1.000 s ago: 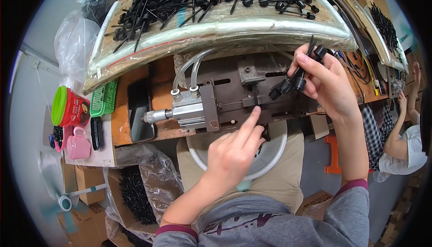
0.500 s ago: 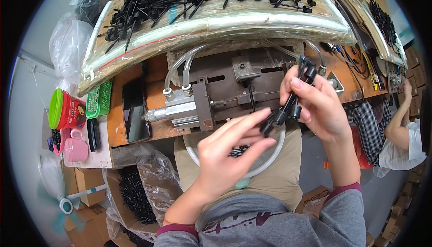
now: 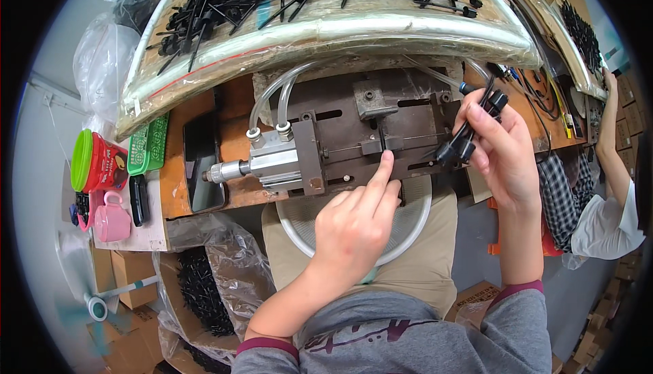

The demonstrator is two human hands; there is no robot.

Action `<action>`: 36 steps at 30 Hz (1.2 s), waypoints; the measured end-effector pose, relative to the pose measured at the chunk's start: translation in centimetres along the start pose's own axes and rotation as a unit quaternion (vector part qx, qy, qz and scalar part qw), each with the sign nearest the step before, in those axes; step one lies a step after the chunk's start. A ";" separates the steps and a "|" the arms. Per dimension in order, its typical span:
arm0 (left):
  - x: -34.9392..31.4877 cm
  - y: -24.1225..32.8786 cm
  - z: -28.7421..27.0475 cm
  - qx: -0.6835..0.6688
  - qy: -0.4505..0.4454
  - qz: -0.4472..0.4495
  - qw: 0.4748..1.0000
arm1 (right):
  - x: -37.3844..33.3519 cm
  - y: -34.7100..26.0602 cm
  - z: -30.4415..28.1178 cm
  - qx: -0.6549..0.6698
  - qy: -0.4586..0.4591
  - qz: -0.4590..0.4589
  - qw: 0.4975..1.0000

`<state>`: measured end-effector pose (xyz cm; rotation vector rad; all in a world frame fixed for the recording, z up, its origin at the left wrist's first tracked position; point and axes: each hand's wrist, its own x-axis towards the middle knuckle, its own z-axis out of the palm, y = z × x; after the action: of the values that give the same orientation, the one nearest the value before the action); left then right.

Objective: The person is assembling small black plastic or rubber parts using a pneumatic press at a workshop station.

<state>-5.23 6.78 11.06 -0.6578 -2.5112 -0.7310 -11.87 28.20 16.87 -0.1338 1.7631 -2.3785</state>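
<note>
My right hand [image 3: 505, 146] is closed around a small bunch of black plastic stems with ribbed caps [image 3: 495, 105], raised above the right end of the machine. My left hand [image 3: 357, 228] reaches forward with its index finger stretched out and the other fingers partly bent. Its fingertip is at the small clamp block [image 3: 382, 145] in the middle of the dark metal fixture [image 3: 340, 112]. A thin dark piece stands in the slot there, partly hidden by the finger. Nothing shows in the left hand's grasp. Below it, a white mesh basket [image 3: 298, 232] rests on my lap.
A silver air cylinder [image 3: 275, 163] with clear hoses sits left of the fixture, beside a phone [image 3: 203, 163]. Black stems lie heaped on the raised tray [image 3: 326, 36]. A pink cup [image 3: 112, 219] stands left. A lined box [image 3: 204, 292] holds more stems. Another person [image 3: 609, 217] works at right.
My left hand has moved from beside the bunch to the fixture's clamp block. My right hand has shifted right with the bunch. The black rod jutting from the clamp no longer shows.
</note>
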 end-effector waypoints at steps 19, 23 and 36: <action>0.9 1.2 -3.9 -0.233 -0.011 0.042 0.971 | -1.2 -1.1 2.4 -0.091 -0.082 0.166 0.979; 0.4 0.5 -2.6 -0.138 0.028 0.027 0.990 | -1.4 -0.9 1.7 -0.113 -0.016 0.046 0.992; 1.0 0.2 -0.8 0.053 -0.053 -0.020 0.997 | -2.4 -0.6 0.7 -0.121 0.024 0.015 0.992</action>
<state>-5.70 6.80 12.27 -0.6265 -2.6457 -0.5851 -9.47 28.14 17.75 -0.0805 2.0546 -2.1573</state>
